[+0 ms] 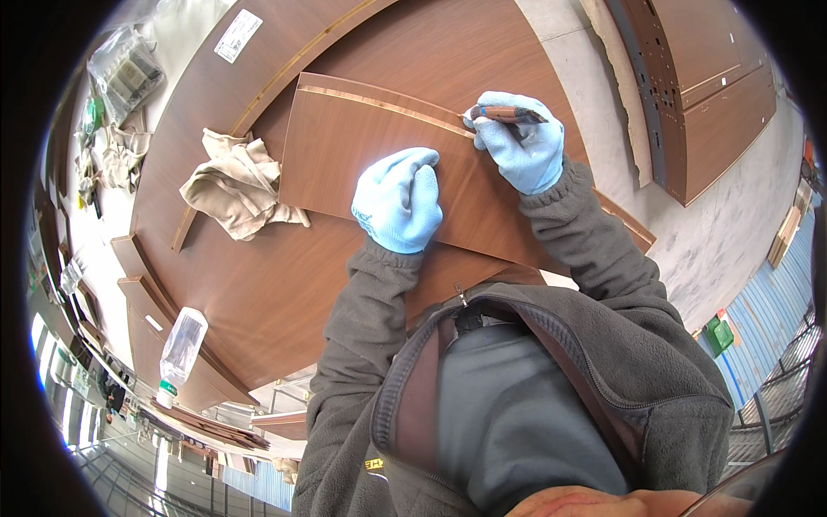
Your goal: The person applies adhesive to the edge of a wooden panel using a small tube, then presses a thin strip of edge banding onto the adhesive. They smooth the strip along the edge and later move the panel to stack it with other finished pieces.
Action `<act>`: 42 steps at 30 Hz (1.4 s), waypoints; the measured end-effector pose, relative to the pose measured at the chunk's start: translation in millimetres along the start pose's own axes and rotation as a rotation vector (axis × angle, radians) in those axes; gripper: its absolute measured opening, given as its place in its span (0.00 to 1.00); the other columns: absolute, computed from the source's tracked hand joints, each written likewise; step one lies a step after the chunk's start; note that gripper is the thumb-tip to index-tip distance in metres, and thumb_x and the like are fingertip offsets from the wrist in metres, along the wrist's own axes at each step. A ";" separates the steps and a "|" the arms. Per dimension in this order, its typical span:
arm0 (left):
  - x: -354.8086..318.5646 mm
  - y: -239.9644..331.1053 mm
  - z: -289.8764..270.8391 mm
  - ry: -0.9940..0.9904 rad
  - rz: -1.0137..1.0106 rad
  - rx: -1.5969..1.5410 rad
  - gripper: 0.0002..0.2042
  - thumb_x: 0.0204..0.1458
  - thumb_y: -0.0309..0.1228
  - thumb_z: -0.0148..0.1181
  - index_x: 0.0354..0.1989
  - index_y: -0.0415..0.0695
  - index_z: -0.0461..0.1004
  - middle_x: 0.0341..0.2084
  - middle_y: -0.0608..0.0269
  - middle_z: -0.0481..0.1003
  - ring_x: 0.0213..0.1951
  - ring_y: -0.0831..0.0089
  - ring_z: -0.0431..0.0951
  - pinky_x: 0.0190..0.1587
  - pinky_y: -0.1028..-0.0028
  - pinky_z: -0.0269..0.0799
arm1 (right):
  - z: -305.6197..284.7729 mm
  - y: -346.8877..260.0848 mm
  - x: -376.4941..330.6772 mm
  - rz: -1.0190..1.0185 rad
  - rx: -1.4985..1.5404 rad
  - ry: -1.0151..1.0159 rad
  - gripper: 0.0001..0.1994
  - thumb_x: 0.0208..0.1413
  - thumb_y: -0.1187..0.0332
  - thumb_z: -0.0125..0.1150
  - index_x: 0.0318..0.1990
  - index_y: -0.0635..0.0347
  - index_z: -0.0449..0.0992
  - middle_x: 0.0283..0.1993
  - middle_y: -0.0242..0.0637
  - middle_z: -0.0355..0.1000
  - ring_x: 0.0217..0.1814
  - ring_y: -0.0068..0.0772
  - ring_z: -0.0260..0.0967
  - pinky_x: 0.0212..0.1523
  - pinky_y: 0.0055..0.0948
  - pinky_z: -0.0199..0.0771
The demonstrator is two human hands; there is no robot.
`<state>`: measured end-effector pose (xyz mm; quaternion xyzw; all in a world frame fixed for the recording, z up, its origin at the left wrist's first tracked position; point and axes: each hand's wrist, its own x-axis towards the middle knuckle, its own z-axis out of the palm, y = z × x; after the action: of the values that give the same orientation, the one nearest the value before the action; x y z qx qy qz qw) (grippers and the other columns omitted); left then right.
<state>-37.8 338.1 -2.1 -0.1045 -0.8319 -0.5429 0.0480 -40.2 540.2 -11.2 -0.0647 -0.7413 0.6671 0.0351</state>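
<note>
L hand [398, 200] flat on panel [362, 164]; R hand [521, 146] grips marker [508, 114]; bottle [181, 345] nr edge.

Smooth matt wood-veneer panel [379, 164], knitted blue cloth gloves, crumpled beige cloth rag [237, 185]

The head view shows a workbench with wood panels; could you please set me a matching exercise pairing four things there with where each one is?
Things:
1. left hand
2. right hand
3. crumpled cloth
4. plastic bottle

Places:
A. lying near the big panel's lower left edge
B. gripping a brown marker at the small panel's pale edge strip
C. pressed flat on the small brown panel
D. bunched up just left of the small panel

Pairs: 1-C, 2-B, 3-D, 4-A
</note>
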 end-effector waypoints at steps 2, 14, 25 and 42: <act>0.0 -0.2 -0.3 -0.012 -0.008 0.015 0.05 0.51 0.18 0.63 0.35 0.38 0.83 0.32 0.50 0.84 0.32 0.59 0.86 0.36 0.66 0.83 | 0.6 0.9 0.1 -0.026 -0.006 -0.015 0.12 0.61 0.79 0.67 0.51 0.69 0.77 0.41 0.42 0.82 0.39 0.26 0.81 0.40 0.26 0.85; -2.4 0.3 -1.3 -0.038 -0.051 0.015 0.06 0.55 0.21 0.62 0.37 0.38 0.84 0.35 0.54 0.84 0.37 0.64 0.85 0.41 0.68 0.82 | -2.7 4.6 -0.5 -0.071 -0.081 -0.077 0.14 0.64 0.80 0.63 0.56 0.70 0.73 0.45 0.47 0.81 0.40 0.29 0.81 0.41 0.29 0.86; -2.2 0.8 -0.2 -0.021 -0.036 0.018 0.06 0.55 0.20 0.62 0.37 0.39 0.84 0.35 0.54 0.84 0.37 0.64 0.85 0.41 0.68 0.82 | 1.6 2.7 -0.5 -0.018 0.039 -0.004 0.12 0.59 0.79 0.69 0.50 0.68 0.77 0.39 0.39 0.82 0.36 0.22 0.80 0.38 0.23 0.84; -1.1 2.5 -0.6 -0.036 -0.049 0.024 0.06 0.55 0.21 0.62 0.37 0.38 0.84 0.35 0.53 0.84 0.37 0.63 0.85 0.42 0.68 0.82 | -2.5 6.9 -0.8 -0.083 -0.015 -0.076 0.14 0.64 0.81 0.63 0.56 0.69 0.73 0.45 0.47 0.81 0.41 0.30 0.81 0.40 0.28 0.86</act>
<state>-36.1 338.4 0.2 -0.0931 -0.8414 -0.5319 0.0211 -38.7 543.3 -17.8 -0.0088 -0.7491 0.6615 0.0342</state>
